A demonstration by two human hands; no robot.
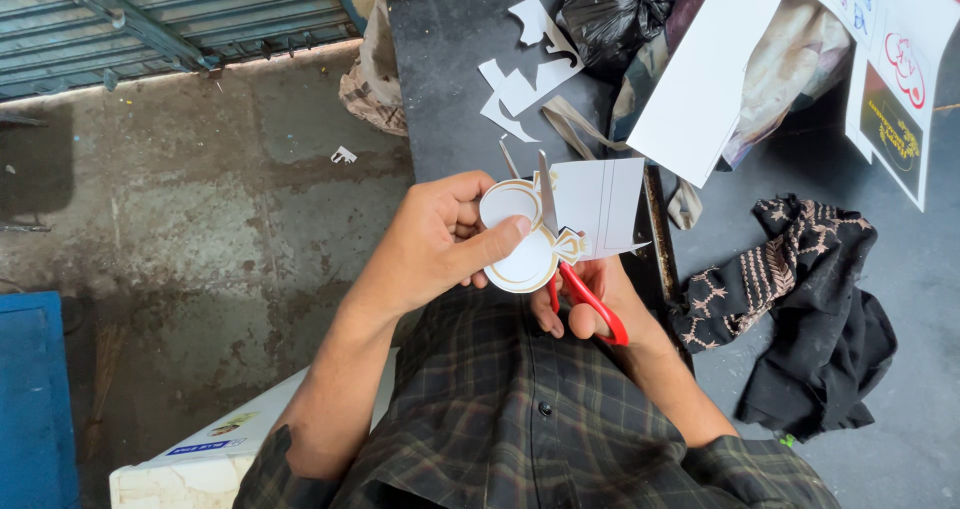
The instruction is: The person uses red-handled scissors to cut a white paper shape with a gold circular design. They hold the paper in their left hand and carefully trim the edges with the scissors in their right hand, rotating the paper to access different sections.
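Plaid sleeves fill the bottom of the view, with both forearms reaching up from them. Right hand [590, 304] is closed through the red handles of the scissors [560, 259]; its fingers are curled tight round the loops, and the blades point up and away, parted a little, with one blade lying across the cutout [515, 239]. Left hand [440, 239] pinches that cutout, thumb pressed on its white face and fingers behind, so its grip is shut on the card. Shaped like two joined white rounds with a gold edge, the cutout has a leftover white flap [600, 204] hanging off its right side. All this is held above the near edge of the dark table [450, 89]. Right of the hands lies a black patterned cloth [790, 299]. Farther up the table are white paper scraps [530, 69], then a black bag [615, 9] and what looks like printed sheets [890, 79], partly cut off.
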